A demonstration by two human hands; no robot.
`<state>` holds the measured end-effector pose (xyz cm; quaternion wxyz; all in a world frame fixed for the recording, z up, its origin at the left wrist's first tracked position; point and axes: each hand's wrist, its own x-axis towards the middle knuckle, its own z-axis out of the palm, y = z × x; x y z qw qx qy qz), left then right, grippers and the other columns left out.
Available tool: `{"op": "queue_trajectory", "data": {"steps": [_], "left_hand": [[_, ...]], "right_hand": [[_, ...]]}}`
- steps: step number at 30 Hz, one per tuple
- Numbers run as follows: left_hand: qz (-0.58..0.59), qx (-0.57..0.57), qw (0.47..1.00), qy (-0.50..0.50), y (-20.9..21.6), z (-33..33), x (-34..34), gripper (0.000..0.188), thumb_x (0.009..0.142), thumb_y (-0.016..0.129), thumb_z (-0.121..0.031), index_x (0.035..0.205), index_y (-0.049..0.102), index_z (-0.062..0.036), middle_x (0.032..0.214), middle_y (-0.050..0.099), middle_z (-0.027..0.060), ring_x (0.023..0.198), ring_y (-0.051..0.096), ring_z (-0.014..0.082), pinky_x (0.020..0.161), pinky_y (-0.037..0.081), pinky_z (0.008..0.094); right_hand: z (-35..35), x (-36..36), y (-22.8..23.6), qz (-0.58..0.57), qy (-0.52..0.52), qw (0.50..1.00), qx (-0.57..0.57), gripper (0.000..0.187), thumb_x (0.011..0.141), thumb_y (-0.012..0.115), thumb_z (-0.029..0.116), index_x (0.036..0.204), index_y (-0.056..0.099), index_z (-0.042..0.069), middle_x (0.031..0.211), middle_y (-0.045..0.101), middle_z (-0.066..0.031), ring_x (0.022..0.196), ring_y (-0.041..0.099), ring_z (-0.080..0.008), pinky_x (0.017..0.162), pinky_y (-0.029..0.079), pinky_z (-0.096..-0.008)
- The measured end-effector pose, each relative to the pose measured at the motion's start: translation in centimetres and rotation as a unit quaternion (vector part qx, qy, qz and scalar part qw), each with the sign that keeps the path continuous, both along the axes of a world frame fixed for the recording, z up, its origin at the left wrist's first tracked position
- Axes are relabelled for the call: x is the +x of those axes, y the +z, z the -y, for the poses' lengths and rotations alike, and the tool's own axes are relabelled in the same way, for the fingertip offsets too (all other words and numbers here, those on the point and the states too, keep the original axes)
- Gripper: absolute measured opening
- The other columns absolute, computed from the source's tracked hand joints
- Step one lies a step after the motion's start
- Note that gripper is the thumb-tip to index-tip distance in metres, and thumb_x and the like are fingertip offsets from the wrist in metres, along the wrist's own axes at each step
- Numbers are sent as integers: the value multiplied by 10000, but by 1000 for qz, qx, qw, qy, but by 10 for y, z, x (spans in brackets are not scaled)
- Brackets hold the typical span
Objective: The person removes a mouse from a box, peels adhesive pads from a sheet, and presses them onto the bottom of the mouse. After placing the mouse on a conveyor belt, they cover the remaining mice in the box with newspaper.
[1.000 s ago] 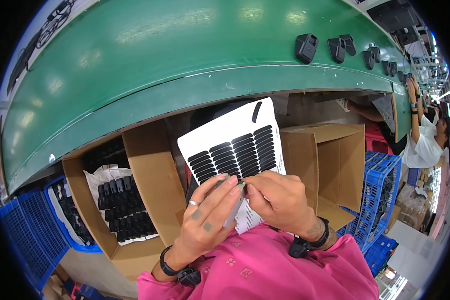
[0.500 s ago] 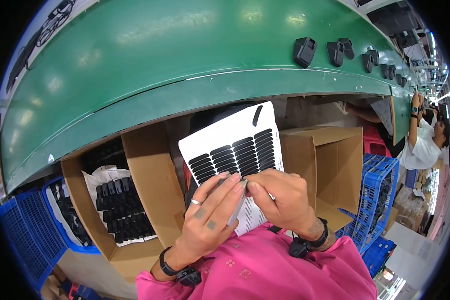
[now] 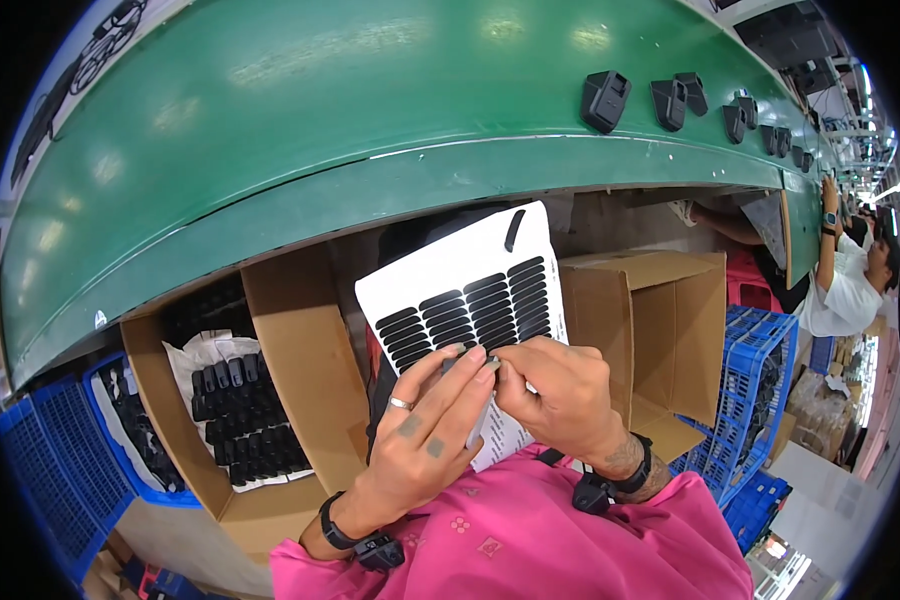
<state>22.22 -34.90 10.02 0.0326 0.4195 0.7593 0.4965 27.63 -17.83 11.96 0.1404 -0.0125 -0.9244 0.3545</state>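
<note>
A white label sheet (image 3: 467, 300) with black oblong stickers sits below the green conveyor (image 3: 370, 120). Brown cardboard boxes stand on either side of the sheet: one (image 3: 260, 400) left, one (image 3: 660, 330) right.

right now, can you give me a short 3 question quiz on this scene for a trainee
1. True or false: both hands, the left hand and the right hand, are on the white sheet of black oblong stickers.
2. Multiple choice: where do the small black parts in a row sit? A) on the green conveyor belt B) in the blue crate C) on the floor
3. Fill in: the open cardboard box on the left holds rows of ____ pieces on white paper.

Key: 1 true; 2 A; 3 black
</note>
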Motion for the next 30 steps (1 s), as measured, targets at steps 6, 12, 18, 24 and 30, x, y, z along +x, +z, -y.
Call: {"op": "queue_trajectory", "data": {"steps": [6,12,18,24,30], "left_hand": [[29,13,999,-4,2,-2,-4,645,556,703,88,1188,591,18,1187,623,196,1069,616,384,907,517,419],[15,4,1000,0,6,-5,-6,641,557,708,82,1185,591,23,1184,627,195,1065,617,385,910,517,418],[10,4,1000,-16,6,-5,-11,642,550,718,81,1177,598,25,1189,627,185,1068,614,380,910,519,422],[-21,-1,999,-25,4,-8,-10,632,558,719,84,1177,601,33,1211,612,175,1078,598,365,909,523,415],[27,8,999,-21,8,-7,-13,617,570,722,78,1175,606,42,1234,593,178,1060,595,365,890,532,406]], "right_hand": [[-9,-1,5,36,14,995,-96,89,811,620,12,874,680,-9,686,646,-99,564,644,-207,501,494,-287],[-9,-2,7,63,9,995,-78,95,813,628,10,884,681,-24,697,658,-111,584,654,-201,522,502,-278],[-15,-2,9,59,23,989,-132,122,793,621,-12,895,684,-30,705,665,-113,592,659,-202,529,508,-271],[-16,-4,9,55,34,996,-68,130,789,616,-17,897,688,-24,700,667,-102,570,654,-194,513,504,-273],[-15,-2,4,57,-2,993,-104,106,800,610,-23,866,692,-32,693,669,-94,567,655,-181,515,505,-269]]}}
